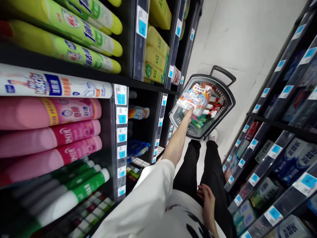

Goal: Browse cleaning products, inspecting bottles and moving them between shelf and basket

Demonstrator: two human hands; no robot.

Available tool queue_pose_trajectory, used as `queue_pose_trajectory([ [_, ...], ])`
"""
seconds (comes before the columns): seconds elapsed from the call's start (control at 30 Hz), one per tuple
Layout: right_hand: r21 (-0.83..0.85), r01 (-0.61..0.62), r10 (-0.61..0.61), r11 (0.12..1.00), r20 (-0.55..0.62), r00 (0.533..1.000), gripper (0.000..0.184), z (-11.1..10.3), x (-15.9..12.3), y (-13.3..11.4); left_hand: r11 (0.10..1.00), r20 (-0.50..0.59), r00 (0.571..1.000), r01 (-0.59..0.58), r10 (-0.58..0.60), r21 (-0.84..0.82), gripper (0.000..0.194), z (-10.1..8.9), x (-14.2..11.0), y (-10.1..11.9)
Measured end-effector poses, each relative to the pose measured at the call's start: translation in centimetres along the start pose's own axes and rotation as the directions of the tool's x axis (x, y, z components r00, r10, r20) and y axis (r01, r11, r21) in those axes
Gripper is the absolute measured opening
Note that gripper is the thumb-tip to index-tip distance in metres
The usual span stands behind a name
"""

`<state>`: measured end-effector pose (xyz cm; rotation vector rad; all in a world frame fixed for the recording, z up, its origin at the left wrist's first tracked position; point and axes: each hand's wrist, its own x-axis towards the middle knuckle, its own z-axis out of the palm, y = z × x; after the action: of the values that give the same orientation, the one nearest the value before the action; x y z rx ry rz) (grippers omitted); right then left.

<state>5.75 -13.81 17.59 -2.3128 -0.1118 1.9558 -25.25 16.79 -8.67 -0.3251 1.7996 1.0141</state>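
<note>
My left hand (189, 114) reaches out over a grey shopping basket (177, 120), its fingers closed on the near edge of a plastic-wrapped pack (195, 97) in white, orange and blue. The pack lies over the left part of the basket; whether it rests on the things below is hidden. Inside the basket, beside the pack, are bottles with red-and-white spray heads (216, 105) and some green packaging (198, 122). My right hand (207, 195) hangs by my thigh, holding nothing, its fingers loosely bent and slightly apart.
Shelves on the left hold yellow-green bottles (94, 54), pink bottles (74, 140), a white bottle (86, 86) and yellow AXE bottles (156, 61). Wrapped packs (297, 158) fill the right shelves. The basket's handle (224, 71) points away from me, over the pale floor (223, 36).
</note>
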Motion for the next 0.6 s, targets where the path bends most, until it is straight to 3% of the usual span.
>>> queue_pose_trajectory([
  [0.1, -0.026, 0.000, 0.001, 1.000, 0.016, 1.000, 0.049, -0.2, -0.2, -0.4, 0.991, -0.020, 0.999, 0.030, -0.032, -0.128, 0.060, 0.6, -0.2, 0.3],
  [0.23, -0.058, -0.006, 0.008, 0.998, 0.034, 0.999, 0.048, -0.2, 0.2, 0.1, 0.969, 0.047, 0.999, 0.005, 0.007, -0.246, 0.059, 0.9, -0.4, 0.4],
  [0.43, -0.064, -0.020, 0.022, 0.998, 0.030, 0.999, 0.046, -0.5, 1.0, 0.8, 0.944, 0.077, 0.995, -0.028, 0.056, -0.330, 0.068, 0.9, -0.5, -0.6],
  [0.6, -0.110, -0.004, 0.008, 0.994, 0.036, 0.999, 0.051, -1.2, 0.9, 0.3, 0.931, 0.107, 0.992, -0.020, 0.064, -0.366, 0.065, 0.8, -1.9, -1.0],
])
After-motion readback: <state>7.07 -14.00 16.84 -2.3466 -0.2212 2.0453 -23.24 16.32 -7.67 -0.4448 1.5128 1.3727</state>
